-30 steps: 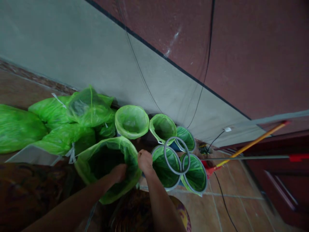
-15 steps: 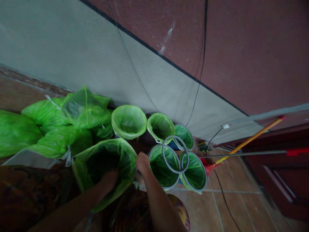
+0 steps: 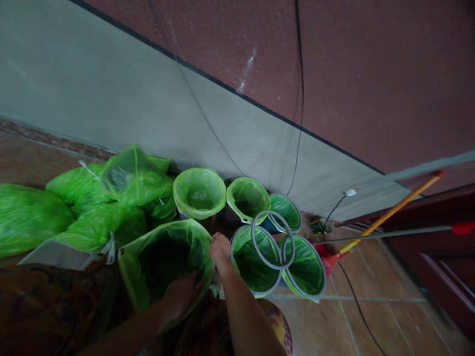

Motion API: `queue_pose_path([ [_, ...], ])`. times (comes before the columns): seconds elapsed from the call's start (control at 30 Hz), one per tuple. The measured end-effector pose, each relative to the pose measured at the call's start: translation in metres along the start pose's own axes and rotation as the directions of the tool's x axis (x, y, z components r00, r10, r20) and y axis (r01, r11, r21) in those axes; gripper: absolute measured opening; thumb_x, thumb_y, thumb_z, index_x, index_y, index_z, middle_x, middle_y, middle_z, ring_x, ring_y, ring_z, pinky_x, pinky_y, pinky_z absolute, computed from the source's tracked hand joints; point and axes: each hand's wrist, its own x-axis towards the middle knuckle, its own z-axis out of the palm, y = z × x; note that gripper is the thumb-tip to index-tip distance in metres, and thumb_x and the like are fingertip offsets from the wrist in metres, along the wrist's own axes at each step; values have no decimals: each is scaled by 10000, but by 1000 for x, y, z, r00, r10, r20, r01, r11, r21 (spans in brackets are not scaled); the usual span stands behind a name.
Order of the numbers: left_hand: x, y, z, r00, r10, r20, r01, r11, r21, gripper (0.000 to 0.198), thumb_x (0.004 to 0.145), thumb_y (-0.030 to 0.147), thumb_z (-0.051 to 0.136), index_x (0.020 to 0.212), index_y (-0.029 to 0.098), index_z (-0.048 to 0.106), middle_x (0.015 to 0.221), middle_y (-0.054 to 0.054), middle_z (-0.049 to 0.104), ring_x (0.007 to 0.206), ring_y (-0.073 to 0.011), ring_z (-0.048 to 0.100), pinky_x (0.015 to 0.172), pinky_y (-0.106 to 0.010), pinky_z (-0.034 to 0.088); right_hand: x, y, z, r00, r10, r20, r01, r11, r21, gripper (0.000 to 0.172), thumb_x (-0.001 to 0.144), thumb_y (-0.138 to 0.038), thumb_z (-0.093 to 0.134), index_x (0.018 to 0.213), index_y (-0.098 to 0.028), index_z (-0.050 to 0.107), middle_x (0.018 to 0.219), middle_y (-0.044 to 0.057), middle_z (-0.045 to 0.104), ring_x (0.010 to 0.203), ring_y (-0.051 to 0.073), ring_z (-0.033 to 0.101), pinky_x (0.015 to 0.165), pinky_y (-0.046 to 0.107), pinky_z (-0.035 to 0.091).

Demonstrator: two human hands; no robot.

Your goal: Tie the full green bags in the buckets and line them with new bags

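Note:
A large open green plastic bag (image 3: 163, 257) stands in front of me, its mouth held wide. My left hand (image 3: 180, 294) grips the near edge of that bag, fingers curled over the plastic. My right hand (image 3: 220, 248) is closed on the bag's right rim, next to a green-lined pot with a grey ring (image 3: 256, 259). A loose grey ring (image 3: 273, 239) lies across the tops of the ringed pots.
Several green-lined pots (image 3: 199, 192) stand along the grey wall (image 3: 111, 99). Tied, filled green bags (image 3: 92, 207) lie to the left. Two long-handled tools (image 3: 389, 217) with red ends lean at the right, and black cables (image 3: 352, 301) run over the tiled floor.
My left hand has slid down along the bag's near edge and pulled it toward me. My right hand has stayed on the rim. The view has shifted slightly.

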Motion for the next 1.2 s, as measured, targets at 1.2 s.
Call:
queue_pose_path([
  [1.2, 47, -93, -146, 918, -26, -396, -40, 987, -156, 292, 777, 198, 559, 1048, 121, 634, 909, -60, 719, 822, -189, 649, 743, -263, 467, 13, -19, -4, 980, -103, -169, 135, 973, 190, 210, 922, -137, 496, 1034, -188, 667, 927, 52, 738, 902, 181, 683, 779, 255, 451],
])
